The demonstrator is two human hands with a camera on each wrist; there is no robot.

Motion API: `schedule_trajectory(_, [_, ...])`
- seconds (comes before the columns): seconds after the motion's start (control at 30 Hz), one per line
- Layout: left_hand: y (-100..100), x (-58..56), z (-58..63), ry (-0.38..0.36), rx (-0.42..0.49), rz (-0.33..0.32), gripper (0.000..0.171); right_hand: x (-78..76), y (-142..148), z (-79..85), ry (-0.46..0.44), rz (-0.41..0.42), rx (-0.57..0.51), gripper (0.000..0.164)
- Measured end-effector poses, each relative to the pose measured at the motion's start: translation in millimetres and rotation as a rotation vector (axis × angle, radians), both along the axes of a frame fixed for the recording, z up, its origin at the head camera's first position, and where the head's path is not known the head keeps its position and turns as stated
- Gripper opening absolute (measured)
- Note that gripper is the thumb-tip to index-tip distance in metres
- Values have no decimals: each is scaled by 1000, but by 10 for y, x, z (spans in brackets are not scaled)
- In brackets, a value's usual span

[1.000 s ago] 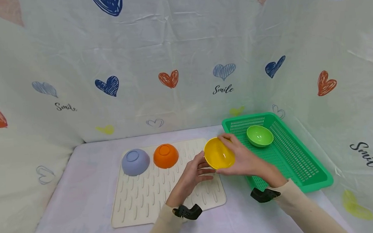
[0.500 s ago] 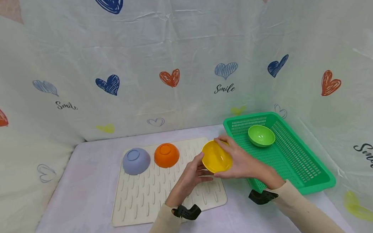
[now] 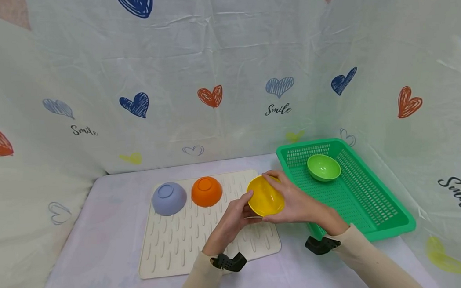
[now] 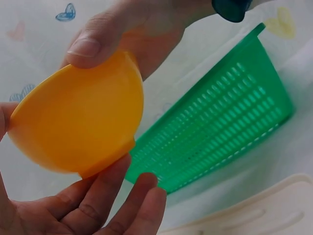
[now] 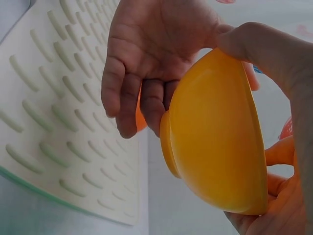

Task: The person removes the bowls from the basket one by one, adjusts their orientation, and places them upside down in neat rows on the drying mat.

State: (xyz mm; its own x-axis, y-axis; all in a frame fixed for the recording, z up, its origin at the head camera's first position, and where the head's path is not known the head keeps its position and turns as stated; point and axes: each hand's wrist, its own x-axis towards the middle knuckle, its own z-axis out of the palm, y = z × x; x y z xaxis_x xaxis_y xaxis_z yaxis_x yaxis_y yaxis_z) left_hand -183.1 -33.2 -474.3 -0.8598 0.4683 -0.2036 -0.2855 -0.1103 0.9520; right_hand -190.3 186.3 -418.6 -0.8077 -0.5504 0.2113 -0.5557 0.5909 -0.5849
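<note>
A yellow bowl (image 3: 265,198) is held tilted in the air over the right part of a cream ridged mat (image 3: 173,249), its inside towards the head camera. My right hand (image 3: 299,203) grips it by the rim, thumb and fingers on opposite sides. On the other side, my left hand (image 3: 231,221) has its thumb at the rim and fingers under the base; the left wrist view shows these fingers (image 4: 105,193) touching the foot of the bowl. Upside down at the mat's back lie a lavender bowl (image 3: 169,199) and an orange bowl (image 3: 206,192).
To the right stands a green perforated basket (image 3: 394,226), with a light green bowl (image 3: 324,168) sitting upright near its back. A white cloth (image 3: 90,240) covers the table. Heart-printed curtains (image 3: 240,51) enclose the back and sides.
The yellow bowl and my right hand have moved slightly left and down, away from the basket. My left thumb and fingers have closed in on the bowl's side.
</note>
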Motion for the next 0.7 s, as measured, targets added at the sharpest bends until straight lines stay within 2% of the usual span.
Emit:
schedule_trajectory(0.33, [-49, -20, 12, 19, 28, -2, 69, 9, 0, 10, 8, 12, -11, 109])
schedule_trajectory(0.5, [-86, -13, 42, 53, 43, 1, 61, 10, -14, 73, -12, 0, -72, 102])
schedule_trajectory(0.7, [-157, 25, 78, 122, -9, 56, 56, 36, -8, 146, -51, -44, -97, 100])
